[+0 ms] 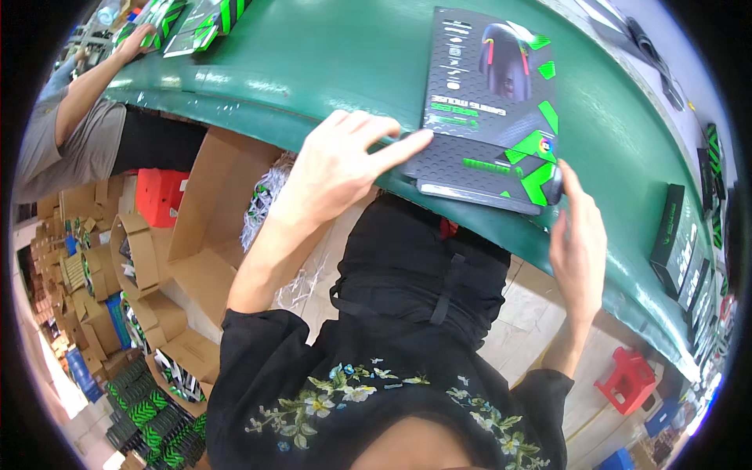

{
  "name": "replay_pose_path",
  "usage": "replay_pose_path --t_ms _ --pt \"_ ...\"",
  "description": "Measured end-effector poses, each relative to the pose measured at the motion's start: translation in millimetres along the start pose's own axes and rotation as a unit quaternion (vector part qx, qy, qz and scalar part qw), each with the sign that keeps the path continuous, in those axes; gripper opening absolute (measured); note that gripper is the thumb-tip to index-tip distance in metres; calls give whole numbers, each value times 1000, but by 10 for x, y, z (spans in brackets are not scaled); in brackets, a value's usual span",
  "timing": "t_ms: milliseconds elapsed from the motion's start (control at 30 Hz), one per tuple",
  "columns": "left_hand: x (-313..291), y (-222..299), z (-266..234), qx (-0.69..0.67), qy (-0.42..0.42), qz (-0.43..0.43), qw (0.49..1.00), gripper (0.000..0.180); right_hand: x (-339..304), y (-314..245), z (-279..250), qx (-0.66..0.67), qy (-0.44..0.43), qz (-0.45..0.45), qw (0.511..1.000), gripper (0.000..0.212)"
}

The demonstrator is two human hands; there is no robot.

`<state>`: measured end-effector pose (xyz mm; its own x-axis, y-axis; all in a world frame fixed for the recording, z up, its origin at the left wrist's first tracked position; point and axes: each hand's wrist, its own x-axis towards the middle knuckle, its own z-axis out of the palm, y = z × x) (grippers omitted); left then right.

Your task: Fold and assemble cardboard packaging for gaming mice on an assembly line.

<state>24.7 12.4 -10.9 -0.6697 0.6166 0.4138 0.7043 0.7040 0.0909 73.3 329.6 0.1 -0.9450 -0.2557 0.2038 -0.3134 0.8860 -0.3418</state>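
A black mouse box (pixel 486 110) with green chevrons and a picture of a computer mouse lies on the green-topped table in front of me, its print upside down to me. Its near end bends down at a crease, by the table's edge. My left hand (pixel 333 168) grips the box's left side near that crease, one finger stretched onto it and the others curled. On the opposite side my right hand (pixel 580 243) has its fingertips at the near right corner, slightly blurred. The box sits between both hands; the undersides of my fingers are partly hidden.
More black boxes (pixel 675 239) stand along the table's right end. A co-worker's hand (pixel 135 43) touches green-striped packages (pixel 205 27) at the far left. Below the table are an open carton (pixel 207 204) with shredded paper, a red stool (pixel 629 381) and stacked cartons.
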Motion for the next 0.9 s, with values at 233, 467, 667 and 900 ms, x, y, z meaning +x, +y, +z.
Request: replay_pose_path --t_ms 233,467,667,900 --pt "117 -63 59 17 -60 95 993 47 103 28 18 19 -74 -31 997 70" --pt "158 -8 170 -131 -62 19 989 56 208 101 -81 143 -137 -35 980 65" --pt "272 -114 -115 -466 -119 -116 869 62 415 266 -365 314 -153 -46 936 51" --pt "558 -472 -295 -425 190 -87 881 50 965 257 -651 445 -76 -94 887 41"
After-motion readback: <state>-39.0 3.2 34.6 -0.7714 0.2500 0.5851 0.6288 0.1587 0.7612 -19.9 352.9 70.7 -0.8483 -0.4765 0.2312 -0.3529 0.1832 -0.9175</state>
